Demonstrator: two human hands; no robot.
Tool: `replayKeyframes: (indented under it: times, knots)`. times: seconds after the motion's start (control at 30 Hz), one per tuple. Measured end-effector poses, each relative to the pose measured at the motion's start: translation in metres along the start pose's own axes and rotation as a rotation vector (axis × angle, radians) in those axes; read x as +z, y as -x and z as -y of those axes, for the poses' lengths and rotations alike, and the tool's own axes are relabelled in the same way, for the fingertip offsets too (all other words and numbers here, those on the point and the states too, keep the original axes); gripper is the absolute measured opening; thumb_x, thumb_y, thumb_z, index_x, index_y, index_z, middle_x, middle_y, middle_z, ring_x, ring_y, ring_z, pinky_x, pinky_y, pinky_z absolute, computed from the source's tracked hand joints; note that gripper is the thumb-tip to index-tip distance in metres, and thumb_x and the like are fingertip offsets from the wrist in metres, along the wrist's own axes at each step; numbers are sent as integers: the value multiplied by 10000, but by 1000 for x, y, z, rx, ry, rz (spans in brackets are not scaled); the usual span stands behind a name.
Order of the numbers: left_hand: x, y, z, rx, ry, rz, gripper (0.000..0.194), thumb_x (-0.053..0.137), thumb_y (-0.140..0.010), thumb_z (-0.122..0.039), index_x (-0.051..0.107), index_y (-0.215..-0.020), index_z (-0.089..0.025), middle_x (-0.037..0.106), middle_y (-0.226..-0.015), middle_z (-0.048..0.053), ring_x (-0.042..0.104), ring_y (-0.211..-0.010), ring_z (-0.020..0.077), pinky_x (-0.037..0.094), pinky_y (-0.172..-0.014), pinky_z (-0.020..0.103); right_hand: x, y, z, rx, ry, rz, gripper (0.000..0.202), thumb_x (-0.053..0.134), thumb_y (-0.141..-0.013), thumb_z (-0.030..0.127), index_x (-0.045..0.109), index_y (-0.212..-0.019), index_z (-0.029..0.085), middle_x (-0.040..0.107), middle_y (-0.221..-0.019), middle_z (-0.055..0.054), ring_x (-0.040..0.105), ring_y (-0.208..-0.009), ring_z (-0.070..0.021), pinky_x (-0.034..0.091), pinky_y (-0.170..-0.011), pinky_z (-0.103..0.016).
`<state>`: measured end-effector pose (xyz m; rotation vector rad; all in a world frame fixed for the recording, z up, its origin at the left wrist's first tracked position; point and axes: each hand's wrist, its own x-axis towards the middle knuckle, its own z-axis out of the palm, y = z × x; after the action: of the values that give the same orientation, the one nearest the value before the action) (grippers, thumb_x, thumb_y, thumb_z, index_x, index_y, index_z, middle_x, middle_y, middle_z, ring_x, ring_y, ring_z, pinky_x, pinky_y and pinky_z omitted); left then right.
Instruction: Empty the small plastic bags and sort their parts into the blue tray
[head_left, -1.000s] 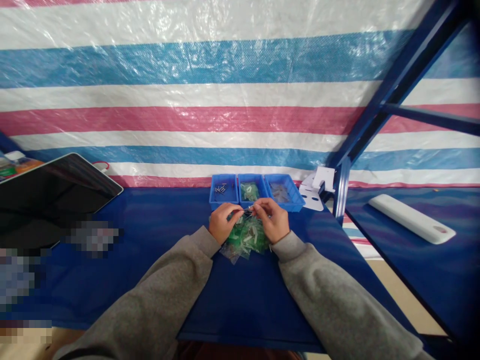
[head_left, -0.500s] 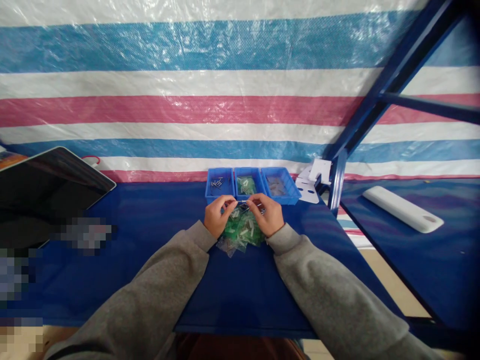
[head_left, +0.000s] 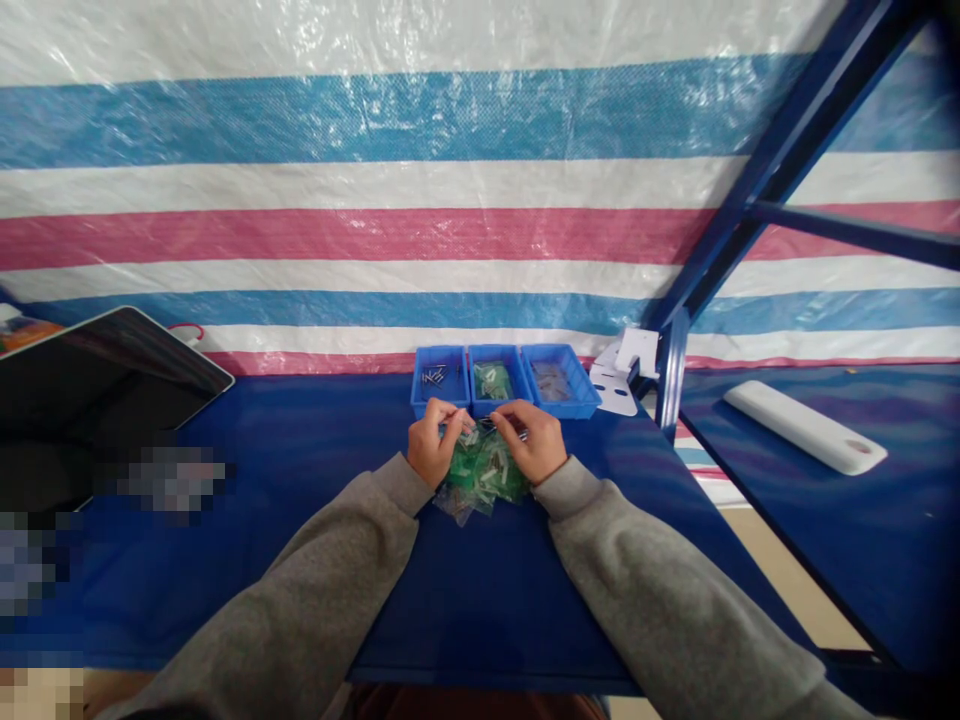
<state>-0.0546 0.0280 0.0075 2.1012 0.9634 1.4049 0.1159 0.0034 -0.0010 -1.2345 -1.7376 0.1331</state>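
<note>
While both hands sit over the loose pile of green and clear packets (head_left: pixel 480 478) on the blue table (head_left: pixel 465 590), right hand (head_left: pixel 543 446) seems to pinch a thin metal pin (head_left: pixel 489 418); left hand (head_left: pixel 430 448) fingertips close together, can't tell on what. Looks part-way: pins in left bin (head_left: pixel 454 380), green packets in middle, clear ones in right; pile left. Count: 3 blue bins (head_left: pixel 579 410), 1 pile, packets overlap too much to count

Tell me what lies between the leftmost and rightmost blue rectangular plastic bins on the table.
In the head view, another blue plastic bin lies between them, with green and white contents.
</note>
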Motion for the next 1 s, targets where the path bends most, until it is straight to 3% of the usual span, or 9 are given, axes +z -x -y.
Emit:
replayKeyframes:
  times: [0.07,0.23,0.53,0.7,0.83,1.0]
  knots:
    - [-1,-1,1,11,-54,31,120,461,-881,-259,541,-885,-169,655,-695,4,620,-602,102,487,-631,220,-1,0,1,5,4,-5,266,449,-874,379,600,-779,182,610,-708,-30,544,-594,-136,437,-590,-260]
    - [-3,-3,2,136,-147,49,184,458,-884,-239,625,-931,-180,675,-901,43,623,-857,139,464,-800,259,-1,0,2,-2,-7,-14,285,432,-879,393,597,-781,183,615,-717,-36,546,-612,-139,434,-600,-260]
    - [-3,-6,4,160,-131,-25,147,530,-845,-227,659,-900,-185,664,-847,39,615,-806,132,475,-758,244,-1,0,1,-15,-14,-20,232,465,-871,355,596,-783,184,608,-712,-30,540,-602,-133,431,-597,-255]
    - [0,-3,6,40,-65,-3,175,560,-824,-269,608,-974,-192,662,-698,-12,617,-610,100,482,-636,204,-2,0,4,-30,-46,-41,215,448,-881,323,611,-864,184,630,-774,-42,552,-616,-133,445,-606,-261]
    - [0,-2,7,-8,-37,52,201,549,-830,-299,557,-994,-183,570,-531,-63,557,-484,77,439,-542,176,-5,0,8,-101,-100,34,217,442,-885,285,613,-981,192,640,-862,-54,574,-703,-146,462,-669,-275]
    - [-2,-2,5,-4,-64,60,200,532,-839,-313,540,-984,-174,510,-485,-81,497,-430,66,398,-501,175,-6,0,11,-142,-139,144,191,456,-880,271,629,-877,190,627,-822,-51,564,-695,-141,458,-635,-266]
